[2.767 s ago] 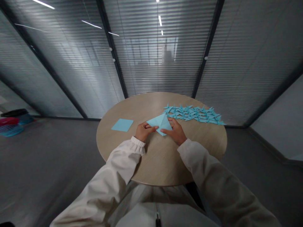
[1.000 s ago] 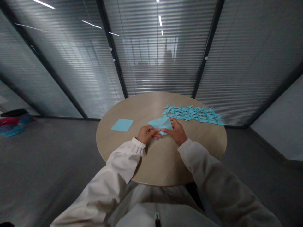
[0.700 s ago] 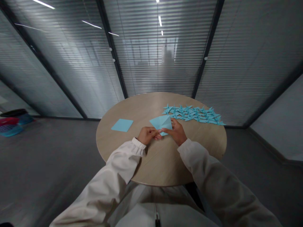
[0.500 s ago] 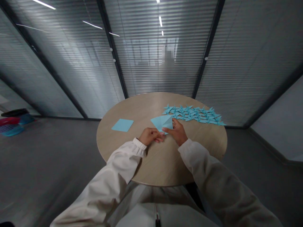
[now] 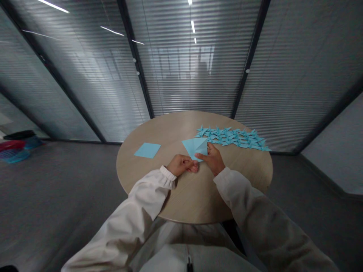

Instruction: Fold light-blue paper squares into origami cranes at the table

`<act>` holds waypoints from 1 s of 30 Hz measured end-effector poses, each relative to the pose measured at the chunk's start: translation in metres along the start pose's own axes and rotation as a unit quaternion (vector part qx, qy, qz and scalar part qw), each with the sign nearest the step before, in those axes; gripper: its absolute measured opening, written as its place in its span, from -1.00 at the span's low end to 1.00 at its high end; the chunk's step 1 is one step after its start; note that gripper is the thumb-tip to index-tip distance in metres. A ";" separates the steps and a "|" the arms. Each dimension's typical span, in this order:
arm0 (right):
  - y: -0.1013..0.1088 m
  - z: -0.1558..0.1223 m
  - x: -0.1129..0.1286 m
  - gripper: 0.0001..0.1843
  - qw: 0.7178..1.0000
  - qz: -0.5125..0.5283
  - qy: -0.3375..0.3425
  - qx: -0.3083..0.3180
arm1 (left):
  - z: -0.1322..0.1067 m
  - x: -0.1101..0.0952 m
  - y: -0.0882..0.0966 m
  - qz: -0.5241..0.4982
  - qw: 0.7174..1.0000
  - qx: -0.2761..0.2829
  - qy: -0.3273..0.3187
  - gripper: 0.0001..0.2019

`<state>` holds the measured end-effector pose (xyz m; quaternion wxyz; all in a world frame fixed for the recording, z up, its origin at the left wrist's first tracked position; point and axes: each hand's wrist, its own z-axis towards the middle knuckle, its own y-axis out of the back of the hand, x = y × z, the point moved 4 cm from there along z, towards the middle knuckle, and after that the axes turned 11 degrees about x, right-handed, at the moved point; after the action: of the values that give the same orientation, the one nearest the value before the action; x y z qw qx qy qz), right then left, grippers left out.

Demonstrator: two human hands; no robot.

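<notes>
A partly folded sheet of light-blue origami paper (image 5: 193,146) is held up over the middle of the round table, creases showing on its face. My right hand (image 5: 213,158) grips its right side, thumb in front and fingers behind. At the paper's bottom corner is my left hand (image 5: 183,164), closed, its thumb and fingertips pinched at the edge; the exact contact is hard to make out. Left of my hands, a second light-blue sheet (image 5: 148,150) lies flat on the tabletop. Several folded blue paper cranes (image 5: 232,136) sit in close rows at the table's back right.
The round wooden table (image 5: 195,200) stands in front of my body. Behind it rises a glass partition with blinds (image 5: 193,94) and dark frames. Blue and red baskets (image 5: 14,151) rest on the floor at far left.
My left fingers have drawn closer together at the paper's bottom corner. My right hand keeps its grip, and the paper is almost where it was. The whole view has shifted slightly.
</notes>
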<state>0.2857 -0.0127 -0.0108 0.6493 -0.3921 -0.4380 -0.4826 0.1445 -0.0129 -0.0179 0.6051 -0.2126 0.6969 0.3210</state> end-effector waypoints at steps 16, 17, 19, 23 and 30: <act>-0.003 0.000 -0.006 -0.36 0.999 -0.005 -0.041 0.026 | -0.001 -0.009 0.031 -0.095 0.971 -0.189 -0.112 -0.60; -0.005 0.000 -0.007 -0.37 0.998 -0.005 -0.046 0.038 | -0.001 -0.007 0.033 -0.101 0.969 -0.197 -0.110 -0.60; -0.008 -0.001 -0.009 -0.38 0.997 -0.006 -0.054 0.061 | -0.001 -0.005 0.035 -0.106 0.966 -0.211 -0.107 -0.59; -0.011 -0.001 -0.009 -0.36 0.994 -0.013 -0.065 0.085 | -0.003 -0.003 0.037 -0.100 0.962 -0.231 -0.103 -0.59; -0.011 -0.001 -0.009 -0.35 0.993 -0.021 -0.077 0.086 | -0.003 -0.002 0.040 -0.094 0.959 -0.241 -0.117 -0.59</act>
<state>0.2741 -0.0135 -0.0184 0.6346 -0.3613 -0.5349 -0.4249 0.1155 0.0126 -0.0085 0.6407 -0.3778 0.4998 0.4437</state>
